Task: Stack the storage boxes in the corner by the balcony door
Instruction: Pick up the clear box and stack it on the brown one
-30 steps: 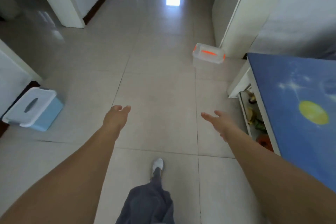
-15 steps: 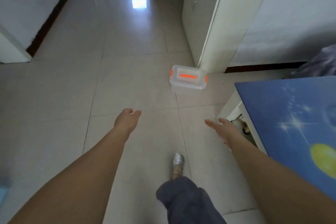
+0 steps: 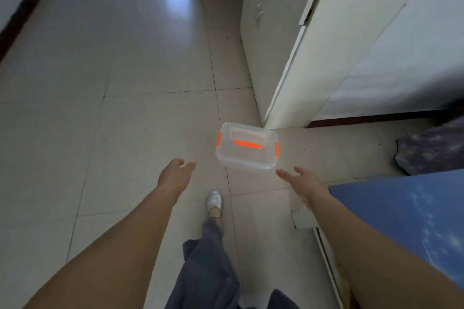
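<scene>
A clear plastic storage box with orange clips and an orange handle sits on the tiled floor, just in front of a cream cabinet's corner. My left hand is stretched out to the box's lower left, fingers apart, holding nothing. My right hand reaches toward the box's lower right corner, fingers spread, a short gap from it. Both hands are apart from the box.
A tall cream cabinet stands right behind the box. A blue-topped table fills the lower right, with a dark bundle of cloth beyond it. My foot in a silver shoe is on the tiles below the box.
I have walked toward the clear box; it is now much closer and just beyond my fingertips. The blue box seen a second ago on the left is out of view.
</scene>
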Tool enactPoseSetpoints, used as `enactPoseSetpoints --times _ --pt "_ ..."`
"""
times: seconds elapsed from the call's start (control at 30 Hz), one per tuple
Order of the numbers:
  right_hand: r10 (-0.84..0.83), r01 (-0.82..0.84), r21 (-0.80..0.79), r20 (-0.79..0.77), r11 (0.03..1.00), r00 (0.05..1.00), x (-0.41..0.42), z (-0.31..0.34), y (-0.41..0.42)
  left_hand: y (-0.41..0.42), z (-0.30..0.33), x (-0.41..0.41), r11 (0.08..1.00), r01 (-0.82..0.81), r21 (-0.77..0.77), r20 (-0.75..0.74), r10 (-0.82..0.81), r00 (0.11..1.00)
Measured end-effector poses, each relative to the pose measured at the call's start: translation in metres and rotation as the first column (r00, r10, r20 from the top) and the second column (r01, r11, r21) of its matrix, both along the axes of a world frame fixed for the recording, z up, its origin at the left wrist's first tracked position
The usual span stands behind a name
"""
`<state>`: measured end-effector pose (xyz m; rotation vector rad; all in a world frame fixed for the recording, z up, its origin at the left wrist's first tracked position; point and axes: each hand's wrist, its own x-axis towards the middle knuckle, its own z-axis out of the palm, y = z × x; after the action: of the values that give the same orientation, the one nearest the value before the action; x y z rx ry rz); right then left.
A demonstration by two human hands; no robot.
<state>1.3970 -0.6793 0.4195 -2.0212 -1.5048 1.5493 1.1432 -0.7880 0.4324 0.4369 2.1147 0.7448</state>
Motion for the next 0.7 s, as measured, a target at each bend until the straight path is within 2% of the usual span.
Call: enactPoseSetpoints --times 0.13,0.4,0.7 --pt "-0.060 0.061 -0.049 0.027 0.997 0.998 -0.034 -0.049 0.105 0.110 -0.048 -0.032 0.997 0.040 -0.059 0.045 -0.037 0.998" --pt "-0.130 0.148 -0.188 0.106 0.971 0.986 -0.079 -0.139 0.244 0.275 -0.136 -0.058 0.969 0.161 -0.189 0.171 -0.129 0.977" --pt "-0.102 0.173 -0.285 0.247 0.943 0.964 -0.083 -0.289 0.340 0.368 -0.298 -0.056 0.942 0.118 -0.315 0.201 -0.055 0.978"
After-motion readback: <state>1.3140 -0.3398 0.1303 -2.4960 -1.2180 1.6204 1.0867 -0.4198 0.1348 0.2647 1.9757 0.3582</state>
